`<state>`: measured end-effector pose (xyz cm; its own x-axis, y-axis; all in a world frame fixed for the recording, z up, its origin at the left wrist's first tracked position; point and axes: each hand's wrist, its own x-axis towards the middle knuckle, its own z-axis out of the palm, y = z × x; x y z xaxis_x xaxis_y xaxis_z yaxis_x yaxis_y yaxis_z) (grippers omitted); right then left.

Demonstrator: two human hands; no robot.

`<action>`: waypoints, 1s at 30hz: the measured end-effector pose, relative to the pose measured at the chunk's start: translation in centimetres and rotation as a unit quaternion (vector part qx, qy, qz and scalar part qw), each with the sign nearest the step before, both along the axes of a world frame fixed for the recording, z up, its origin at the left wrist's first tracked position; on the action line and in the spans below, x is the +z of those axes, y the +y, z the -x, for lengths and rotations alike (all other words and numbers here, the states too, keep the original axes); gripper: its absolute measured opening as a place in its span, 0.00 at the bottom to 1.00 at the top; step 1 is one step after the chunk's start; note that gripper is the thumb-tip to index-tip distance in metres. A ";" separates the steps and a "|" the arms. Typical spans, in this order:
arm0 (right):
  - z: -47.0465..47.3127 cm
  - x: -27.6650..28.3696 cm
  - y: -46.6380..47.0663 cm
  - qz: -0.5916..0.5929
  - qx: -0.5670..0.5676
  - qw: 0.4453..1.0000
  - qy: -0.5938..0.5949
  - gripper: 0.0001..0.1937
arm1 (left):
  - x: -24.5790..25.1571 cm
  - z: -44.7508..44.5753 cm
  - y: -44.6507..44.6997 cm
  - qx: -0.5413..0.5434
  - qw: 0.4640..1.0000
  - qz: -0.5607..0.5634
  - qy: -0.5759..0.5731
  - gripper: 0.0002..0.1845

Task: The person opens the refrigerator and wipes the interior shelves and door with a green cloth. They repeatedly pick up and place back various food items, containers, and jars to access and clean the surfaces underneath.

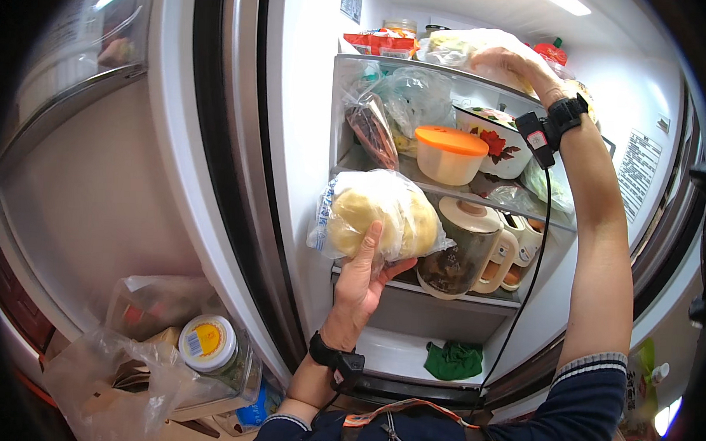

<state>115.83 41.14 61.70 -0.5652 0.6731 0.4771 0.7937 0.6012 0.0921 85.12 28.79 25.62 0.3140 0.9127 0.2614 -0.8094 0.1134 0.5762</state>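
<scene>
My left hand (359, 285) holds a clear plastic bag of round, pale yellow buns or flatbreads (382, 215) in front of the fridge's middle shelves, thumb on the near face. Up at the top shelf, my right hand (507, 59) touches another clear plastic bag with pale yellow contents (452, 46); its fingertips are partly hidden, so its grip is unclear. Below that shelf stand a tub with an orange lid (451, 157), a white enamel pot with red flowers (495, 144) and several plastic bags of food (416, 94).
A glass jug with a cream lid (466, 248) stands on the lower shelf beside an egg holder (518, 244). A green cloth (454, 361) lies at the bottom. The open door at left holds a white-lidded jar (209, 344). A cable hangs from my right wrist.
</scene>
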 end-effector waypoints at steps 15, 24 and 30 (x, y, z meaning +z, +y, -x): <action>1.0 -3.1 -16.6 -0.257 0.071 0.902 0.340 0.09 | 6.9 -3.4 -2.3 -0.055 0.997 -0.031 -0.039 0.31; 11.6 -28.8 -23.1 -0.289 -0.131 0.929 0.190 0.16 | -2.9 2.7 -4.5 -0.004 0.992 -0.106 0.074 0.29; 14.6 -44.5 -21.4 0.025 0.017 0.917 0.398 0.31 | -18.5 3.3 -5.3 -0.108 0.955 0.271 0.052 0.25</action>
<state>101.18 19.71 17.17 -0.0720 0.6939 0.7164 0.5778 0.6145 -0.5371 81.83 23.45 7.11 0.5094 0.8156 -0.2742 -0.6747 0.5764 0.4611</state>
